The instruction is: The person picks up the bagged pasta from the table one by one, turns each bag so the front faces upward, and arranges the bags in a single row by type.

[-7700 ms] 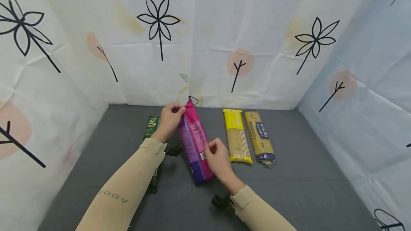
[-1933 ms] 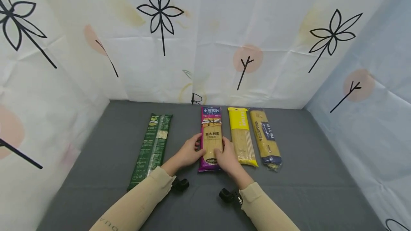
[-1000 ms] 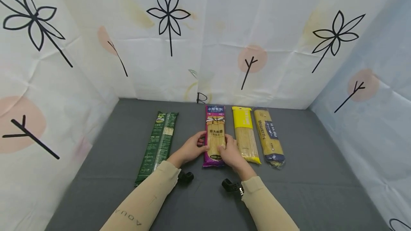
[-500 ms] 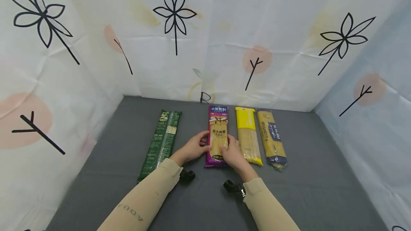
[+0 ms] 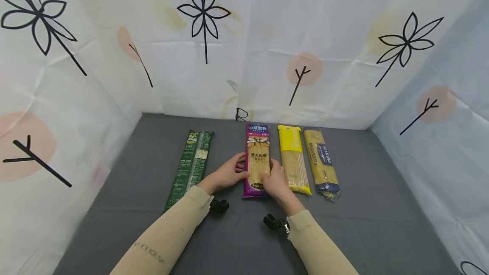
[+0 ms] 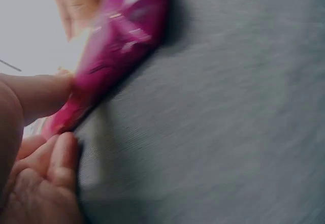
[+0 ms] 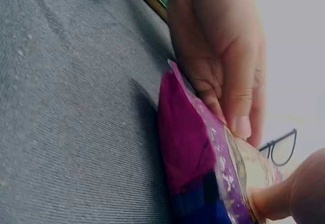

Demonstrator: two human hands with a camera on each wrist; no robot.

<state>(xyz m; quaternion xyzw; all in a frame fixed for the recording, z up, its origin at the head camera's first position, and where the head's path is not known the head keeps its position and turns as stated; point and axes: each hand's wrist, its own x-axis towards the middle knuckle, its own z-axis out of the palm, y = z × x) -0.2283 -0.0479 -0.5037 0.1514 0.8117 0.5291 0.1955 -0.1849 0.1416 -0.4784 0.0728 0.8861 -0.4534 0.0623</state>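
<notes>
As the left hand [image 5: 230, 172] and right hand [image 5: 276, 181] grip the purple pasta packet [image 5: 258, 154] mid-frame by its sides, a spaghetti packet [image 5: 321, 162] lies right of centre on the counter [image 5: 366, 215].

1. A table [image 5: 366, 232] with a dark grey cloth surface carries four packs.
2. Leftmost, a green pack [image 5: 191, 164] lies slanted.
3. A purple pasta pack [image 5: 258, 160] lies well apart, front up.
4. Near it lies a yellow pack [image 5: 294, 162].
5. Just beside that, rightmost, a spaghetti pack [image 5: 320, 160] lies slightly slanted.
</notes>
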